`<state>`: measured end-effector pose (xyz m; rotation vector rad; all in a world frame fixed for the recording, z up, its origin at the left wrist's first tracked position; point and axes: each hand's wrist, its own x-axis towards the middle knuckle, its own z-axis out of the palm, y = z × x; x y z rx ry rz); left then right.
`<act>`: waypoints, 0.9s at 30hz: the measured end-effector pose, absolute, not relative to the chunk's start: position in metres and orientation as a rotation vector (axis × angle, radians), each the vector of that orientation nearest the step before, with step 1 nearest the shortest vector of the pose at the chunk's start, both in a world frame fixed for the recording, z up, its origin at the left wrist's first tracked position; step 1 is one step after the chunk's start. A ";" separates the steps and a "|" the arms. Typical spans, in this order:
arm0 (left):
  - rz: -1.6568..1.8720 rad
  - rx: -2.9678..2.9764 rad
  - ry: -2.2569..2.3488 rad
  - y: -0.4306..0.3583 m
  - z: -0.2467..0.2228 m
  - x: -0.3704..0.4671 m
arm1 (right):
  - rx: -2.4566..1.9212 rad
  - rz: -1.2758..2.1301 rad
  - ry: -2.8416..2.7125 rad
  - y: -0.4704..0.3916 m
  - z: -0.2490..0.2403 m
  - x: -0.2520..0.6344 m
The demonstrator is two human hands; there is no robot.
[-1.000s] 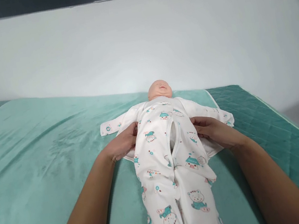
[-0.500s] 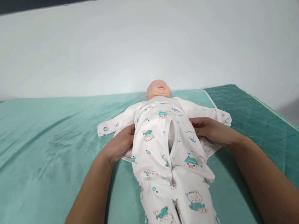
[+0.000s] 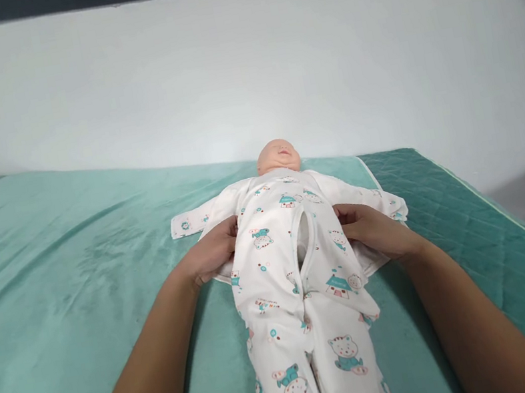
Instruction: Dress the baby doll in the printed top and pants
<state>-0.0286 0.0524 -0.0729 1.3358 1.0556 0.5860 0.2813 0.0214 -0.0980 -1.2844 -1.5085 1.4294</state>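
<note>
A baby doll (image 3: 278, 156) lies on its back with its head toward the wall, dressed in a white printed top (image 3: 194, 220) and white open-crotch baby pants (image 3: 265, 277) with teal houses and cartoon animals. The pants reach up over the doll's belly. At their left side, my left hand (image 3: 213, 249) is closed on the fabric, its fingertips hidden by the cloth. My right hand (image 3: 372, 228) pinches the opposite side of the pants, its fingertips also partly hidden. The doll's arms stretch out sideways inside the sleeves, and the top's lower hem shows beneath both hands.
A light teal sheet (image 3: 75, 257) with soft wrinkles covers the bed. To the right is a darker quilted teal cover (image 3: 471, 227) with a pale edge. Behind the doll's head rises a white wall (image 3: 240, 71).
Hardly anything differs. Both hands keep the same place at the sides of the pants, and the view has shifted very slightly.
</note>
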 end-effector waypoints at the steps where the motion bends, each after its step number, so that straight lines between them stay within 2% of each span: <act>1: 0.585 1.336 1.074 0.052 -0.073 -0.028 | -1.287 1.435 -1.502 0.021 -0.098 0.281; 6: 0.579 1.350 1.232 0.052 -0.068 -0.027 | -1.356 1.391 -1.456 0.022 -0.100 0.280; 13: 0.589 1.430 1.351 0.056 -0.070 -0.027 | -1.721 1.051 -1.362 0.027 -0.099 0.267; 19: 0.502 1.768 1.433 0.054 -0.067 -0.022 | -1.742 0.716 -1.621 0.023 -0.092 0.260; 27: 0.672 1.803 1.154 0.044 -0.060 -0.022 | -1.636 0.781 -1.618 0.016 -0.083 0.257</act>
